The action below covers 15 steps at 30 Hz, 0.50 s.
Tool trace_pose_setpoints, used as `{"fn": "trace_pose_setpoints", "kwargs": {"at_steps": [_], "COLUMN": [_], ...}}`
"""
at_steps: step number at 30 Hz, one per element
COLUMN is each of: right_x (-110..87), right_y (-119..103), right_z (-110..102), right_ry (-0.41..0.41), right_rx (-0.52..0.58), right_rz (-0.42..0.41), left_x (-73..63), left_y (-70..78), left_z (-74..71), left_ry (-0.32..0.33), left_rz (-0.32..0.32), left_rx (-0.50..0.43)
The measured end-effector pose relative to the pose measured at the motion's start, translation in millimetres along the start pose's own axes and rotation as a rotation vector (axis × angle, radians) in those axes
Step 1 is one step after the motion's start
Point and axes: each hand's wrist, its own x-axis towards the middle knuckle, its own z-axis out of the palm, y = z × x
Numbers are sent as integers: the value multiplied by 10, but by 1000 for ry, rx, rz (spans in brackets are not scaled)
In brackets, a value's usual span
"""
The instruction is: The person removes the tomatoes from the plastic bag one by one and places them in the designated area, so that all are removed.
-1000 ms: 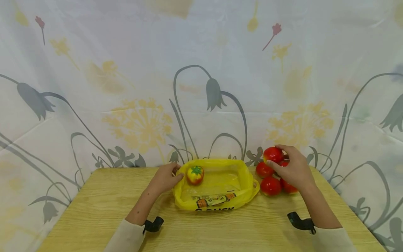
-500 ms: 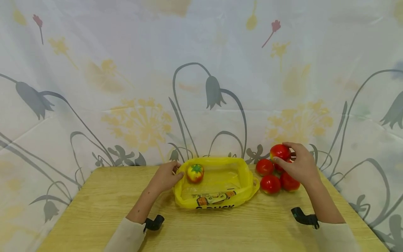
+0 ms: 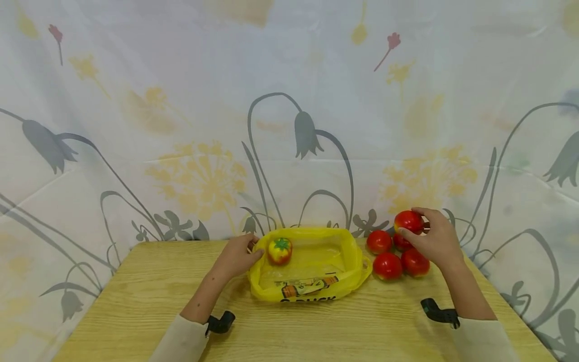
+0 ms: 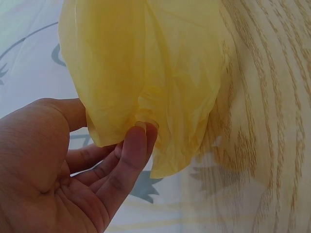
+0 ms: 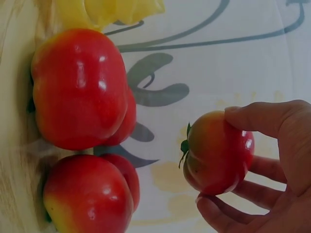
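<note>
With thumb and fingers, my left hand (image 3: 237, 255) pinches the left edge of a yellow plastic bag (image 3: 353, 281); the left wrist view shows the thin plastic (image 4: 180, 63) between the fingertips. The bag lies with its mouth spread open, and one red-yellow tomato (image 3: 280, 250) with a green top sits inside at the left. My right hand (image 3: 438, 241) grips a red tomato (image 3: 406, 220) above the others. In the right wrist view the held tomato (image 5: 218, 153) has its green stem turned away from the palm. Several red tomatoes (image 3: 387, 266) cluster on the table below.
The wooden table (image 3: 294, 337) carries the bag in its middle and the tomatoes to the right. A flower-patterned cloth (image 3: 203, 100) hangs along the table's back edge. A black wrist mount (image 3: 220, 323) sits on each arm.
My right hand has moved to the right with the tomato, away from the bag, then down slightly. My left hand and the bag have stayed put.
</note>
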Motion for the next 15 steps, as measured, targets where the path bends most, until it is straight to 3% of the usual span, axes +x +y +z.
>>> {"fn": "trace_pose_setpoints", "kwargs": {"at_steps": [15], "right_x": [34], "right_y": [193], "right_z": [-32], "right_ry": [14], "right_rx": [-24], "right_rz": [36], "left_x": [18], "left_y": [0], "left_z": [-6], "left_ry": [-4], "left_rz": [-9], "left_rx": [0]}}
